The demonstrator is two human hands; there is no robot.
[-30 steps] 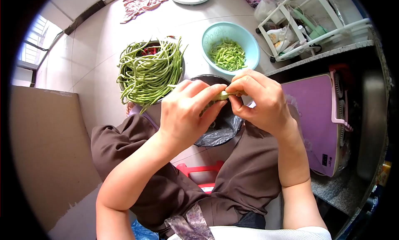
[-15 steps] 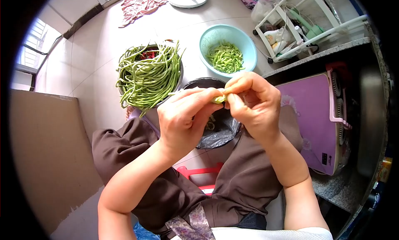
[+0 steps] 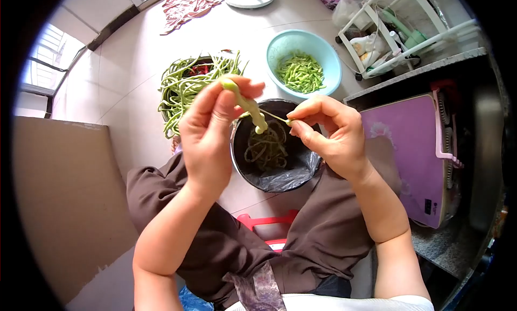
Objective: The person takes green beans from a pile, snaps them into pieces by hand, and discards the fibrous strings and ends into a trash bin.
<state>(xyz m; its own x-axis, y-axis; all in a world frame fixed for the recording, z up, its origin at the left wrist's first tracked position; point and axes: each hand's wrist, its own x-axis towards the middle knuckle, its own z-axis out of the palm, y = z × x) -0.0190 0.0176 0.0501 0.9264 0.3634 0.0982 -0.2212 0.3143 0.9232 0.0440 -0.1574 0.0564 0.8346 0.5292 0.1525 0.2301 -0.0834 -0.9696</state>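
Observation:
A pale green long bean [image 3: 249, 105] is pinched between the thumb and fingers of my left hand [image 3: 205, 136]. My right hand [image 3: 335, 137], at the right, has thumb and forefinger closed on a thin bean string [image 3: 276, 116] that stretches taut from the bean's lower end. Both hands are above a bin with a black liner [image 3: 301, 173], where pale strings and peelings [image 3: 266, 149] lie. Behind my left hand is a heap of whole long beans [image 3: 175, 90] in a dark container, partly hidden. A light blue basin [image 3: 333, 55] holds short bean pieces [image 3: 301, 73].
A white rack [image 3: 396, 52] with bottles and bags stands at the back right. Under the stone counter leans a purple board [image 3: 406, 149]. A brown panel [image 3: 62, 203] is at the left, a crumpled cloth [image 3: 191, 7] on the far floor, a red stool [image 3: 269, 220] between the knees.
My left hand has moved up and left with the bean, away from my right hand. A string now spans the gap, and the bin's inside shows more. The view has shifted slightly.

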